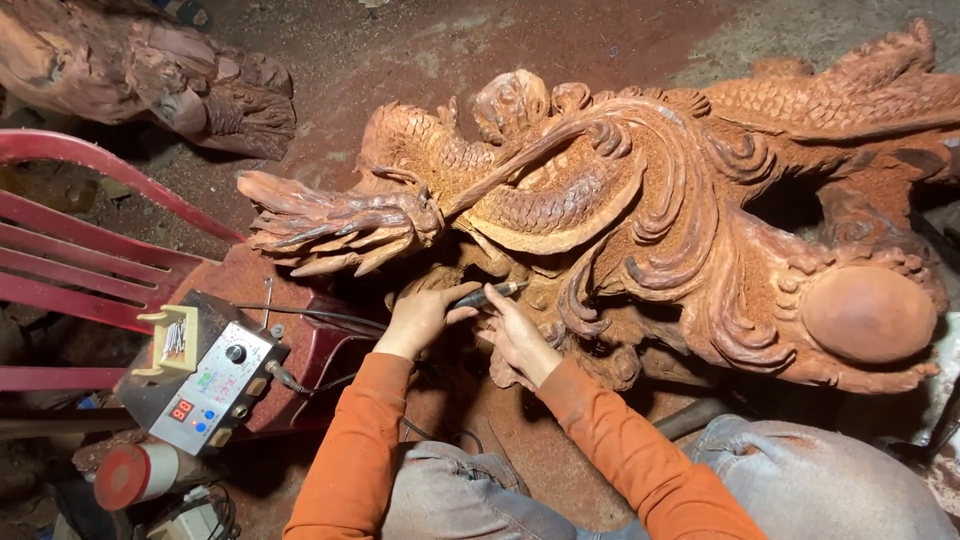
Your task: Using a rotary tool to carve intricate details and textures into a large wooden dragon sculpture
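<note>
**Two hands on a carving tool at the dragon's underside**

The left hand [418, 318] and right hand [517, 338], both in orange sleeves, grip a slim dark tool [490, 294], its tip pressed against the reddish wooden dragon carving [640, 200]. A control box [205, 375] with a red display sits on a red chair [70, 260] to the left. Sawdust covers the floor [480, 40].

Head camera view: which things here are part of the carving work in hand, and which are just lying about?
In use:
left hand
right hand
pen-shaped rotary tool, held in both hands
wooden dragon carving
grey control box, a cable plugged into it

Lying about:
red plastic chair
rough wood stump
red-and-white can
</note>
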